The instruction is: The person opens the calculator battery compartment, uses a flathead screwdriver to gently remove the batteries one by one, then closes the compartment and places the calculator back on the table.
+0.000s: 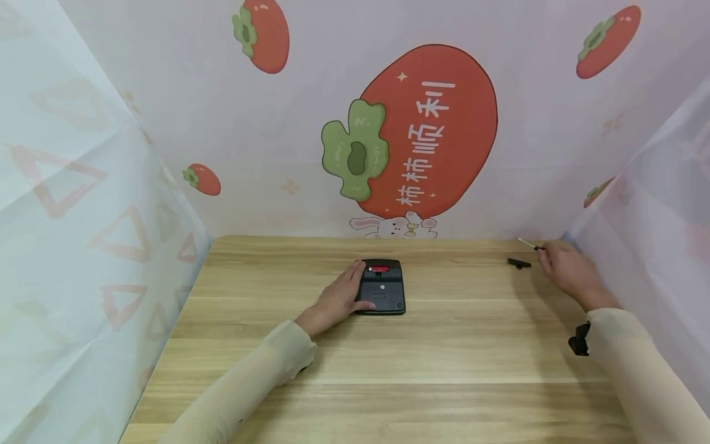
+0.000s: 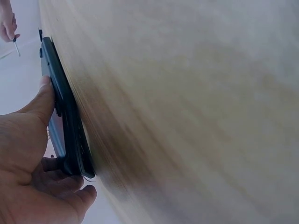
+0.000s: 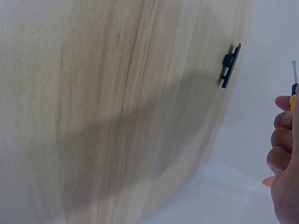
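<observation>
A black calculator (image 1: 391,299) lies face down on the table, its battery slot uncovered and a red battery (image 1: 379,269) inside. My left hand (image 1: 339,292) grips its left side; in the left wrist view the thumb (image 2: 44,95) presses the back while the other fingers are at one end. At the far right, my right hand (image 1: 571,274) is raised and holds a screwdriver (image 3: 295,73) with a yellow and black handle, its metal shaft pointing away. Just left of that hand, a small black battery cover (image 1: 519,263) rests on the wood.
The wooden table (image 1: 444,351) ends at a printed cloth backdrop (image 1: 299,123) right behind the calculator and cover. Cloth side walls (image 1: 66,246) stand close on the left and right. A black strap piece (image 1: 579,339) shows at my right cuff.
</observation>
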